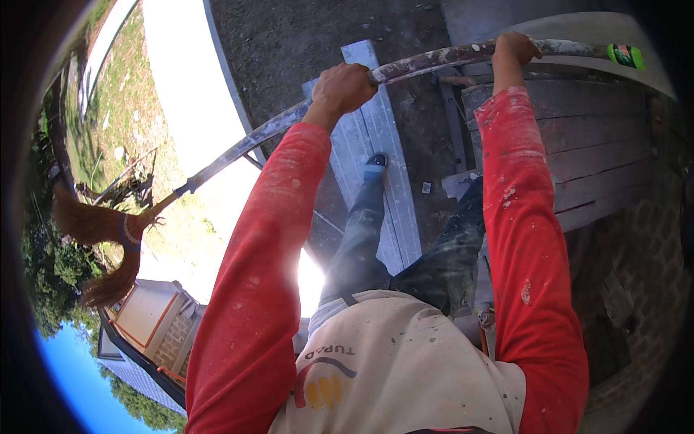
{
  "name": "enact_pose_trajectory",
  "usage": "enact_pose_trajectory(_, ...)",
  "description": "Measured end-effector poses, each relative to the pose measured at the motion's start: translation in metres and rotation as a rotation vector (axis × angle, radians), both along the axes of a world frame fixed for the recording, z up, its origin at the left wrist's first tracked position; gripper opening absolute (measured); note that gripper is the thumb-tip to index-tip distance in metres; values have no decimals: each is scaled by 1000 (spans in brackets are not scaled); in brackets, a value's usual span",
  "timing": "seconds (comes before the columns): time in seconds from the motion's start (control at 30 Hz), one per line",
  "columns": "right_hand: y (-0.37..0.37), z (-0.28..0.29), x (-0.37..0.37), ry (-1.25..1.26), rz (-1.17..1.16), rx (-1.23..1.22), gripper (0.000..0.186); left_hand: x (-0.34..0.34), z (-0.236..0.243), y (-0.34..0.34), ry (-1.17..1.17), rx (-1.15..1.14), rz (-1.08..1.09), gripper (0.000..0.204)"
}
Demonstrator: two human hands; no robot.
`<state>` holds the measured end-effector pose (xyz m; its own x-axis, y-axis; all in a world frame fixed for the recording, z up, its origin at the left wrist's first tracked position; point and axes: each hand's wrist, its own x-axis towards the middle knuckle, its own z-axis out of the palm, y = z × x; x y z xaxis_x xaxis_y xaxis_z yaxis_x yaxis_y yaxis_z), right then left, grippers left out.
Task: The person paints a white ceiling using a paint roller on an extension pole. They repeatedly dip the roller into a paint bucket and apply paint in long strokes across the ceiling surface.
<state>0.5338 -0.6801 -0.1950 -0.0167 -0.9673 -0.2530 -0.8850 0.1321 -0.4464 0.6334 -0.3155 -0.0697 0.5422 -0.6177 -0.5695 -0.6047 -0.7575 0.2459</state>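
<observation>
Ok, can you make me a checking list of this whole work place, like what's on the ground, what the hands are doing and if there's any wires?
Surface: pale planks lie over dark ground; one shoe is on them.
Job's things: a long, paint-spattered pole has a brown broom head at its left end and a green piece at its right.
Clutter: a small pale scrap, too small to identify.
Hands: left hand and right hand both grip the pole, set apart.
Cables: nothing seen.
Surroundings: wooden boards right; grass, trees and a building left.
</observation>
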Motion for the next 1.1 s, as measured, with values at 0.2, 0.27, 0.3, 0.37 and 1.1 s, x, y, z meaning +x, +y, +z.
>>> enact_pose_trajectory(0.2,11,13,-19,-208,-156,3,45,0,-4,-20,3,-70,-39,33)
enact_pose_trajectory(0.27,-3,-16,-23,17,-102,-134,44,0,2,-29,19,-63,-39,33)
enact_pose_trajectory(0.3,3,1,-15,-64,-147,-101,45,-1,4,-24,27,-44,-17,33)
enact_pose_trajectory(0.37,31,61,-8,-224,-244,-41,49,-6,9,-19,20,-13,10,33)
enact_pose_trajectory(1.1,77,61,-51,-372,610,-419,51,-7,10,-22,-19,-59,-45,33)
